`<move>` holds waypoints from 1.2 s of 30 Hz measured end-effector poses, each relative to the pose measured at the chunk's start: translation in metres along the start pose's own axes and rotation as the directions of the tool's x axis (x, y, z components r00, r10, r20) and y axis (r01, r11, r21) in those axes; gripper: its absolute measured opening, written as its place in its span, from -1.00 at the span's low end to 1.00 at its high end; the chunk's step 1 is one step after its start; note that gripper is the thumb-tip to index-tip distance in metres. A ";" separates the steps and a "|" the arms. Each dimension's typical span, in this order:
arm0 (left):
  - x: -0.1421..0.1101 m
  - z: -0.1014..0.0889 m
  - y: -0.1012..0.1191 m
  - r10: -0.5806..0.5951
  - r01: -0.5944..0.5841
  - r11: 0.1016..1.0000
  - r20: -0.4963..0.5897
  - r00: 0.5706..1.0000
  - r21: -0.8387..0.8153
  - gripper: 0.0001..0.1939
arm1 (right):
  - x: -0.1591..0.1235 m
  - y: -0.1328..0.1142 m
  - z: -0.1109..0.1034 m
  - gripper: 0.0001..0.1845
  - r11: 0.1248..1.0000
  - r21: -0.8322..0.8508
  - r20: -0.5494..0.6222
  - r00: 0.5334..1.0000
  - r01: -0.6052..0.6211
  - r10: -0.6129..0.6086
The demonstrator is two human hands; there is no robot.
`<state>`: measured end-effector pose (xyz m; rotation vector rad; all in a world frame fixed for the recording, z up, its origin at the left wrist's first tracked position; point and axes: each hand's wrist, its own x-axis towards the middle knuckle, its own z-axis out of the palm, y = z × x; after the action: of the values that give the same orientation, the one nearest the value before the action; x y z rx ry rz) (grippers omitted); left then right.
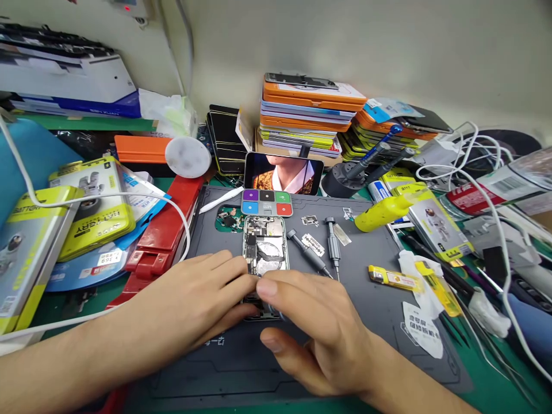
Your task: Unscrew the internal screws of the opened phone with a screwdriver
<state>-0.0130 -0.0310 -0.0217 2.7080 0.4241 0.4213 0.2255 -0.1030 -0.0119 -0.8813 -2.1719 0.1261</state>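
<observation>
An opened phone (pixel 265 244) lies on the grey mat (pixel 345 333), its circuit boards and a round coil bare. My left hand (pixel 207 290) grips its lower left side, thumb near the bottom edge and fingers bent over the frame. Over the lower right of the phone hovers my right hand (pixel 314 322), thumb and forefinger apart; its other fingers are partly hidden. Both hands cover the phone's lower part. Right of the phone lie two grey screwdrivers (pixel 309 253) and a razor blade (pixel 313 244).
Behind the phone stand a coloured screw tray (pixel 267 203) and a propped screen (pixel 282 172). A yellow bottle (pixel 379 213) and yellow lighter (pixel 394 279) are at right. Battery boxes (pixel 97 201), a red clamp-like tool (pixel 161 241) and a white cable (pixel 107 195) crowd the left.
</observation>
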 end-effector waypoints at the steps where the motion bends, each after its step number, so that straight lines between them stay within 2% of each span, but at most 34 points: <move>1: 0.001 0.000 0.000 0.000 0.000 1.000 -0.001 1.000 -0.002 -0.85 | 0.000 0.000 0.000 -0.63 1.000 -0.009 -0.009 1.000 0.000 0.000; 6: 0.004 -0.001 0.001 -0.002 0.002 1.000 -0.002 1.000 -0.002 -0.90 | -0.001 0.000 0.002 -0.65 0.999 -0.047 -0.030 1.000 0.006 -0.008; 18: 0.004 -0.004 0.002 0.019 -0.018 0.999 -0.019 1.000 0.039 -0.79 | -0.002 -0.001 0.002 -0.69 0.997 -0.081 -0.010 1.000 -0.005 0.004; 24: 0.005 -0.004 0.002 0.024 -0.023 0.998 -0.006 1.000 0.051 -0.83 | 0.000 0.000 0.000 -0.57 1.000 0.012 -0.026 1.000 -0.005 0.005; 28: 0.005 -0.004 0.002 0.018 -0.018 0.999 -0.016 1.000 0.037 -0.86 | 0.000 -0.001 -0.001 -0.60 1.000 0.000 -0.023 1.000 -0.006 0.006; 32: 0.003 -0.004 0.002 0.015 -0.015 1.000 -0.011 1.000 0.027 -0.91 | 0.001 -0.001 -0.003 -0.54 1.000 -0.008 -0.016 1.000 -0.015 0.015; 36: 0.003 -0.003 0.002 0.005 -0.005 1.000 0.001 1.000 0.016 -0.94 | 0.001 -0.003 -0.004 -0.61 0.998 -0.056 -0.020 1.000 -0.023 0.022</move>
<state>-0.0109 -0.0305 -0.0173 2.7249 0.4225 0.4199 0.2263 -0.1052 -0.0078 -0.9353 -2.1574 0.0670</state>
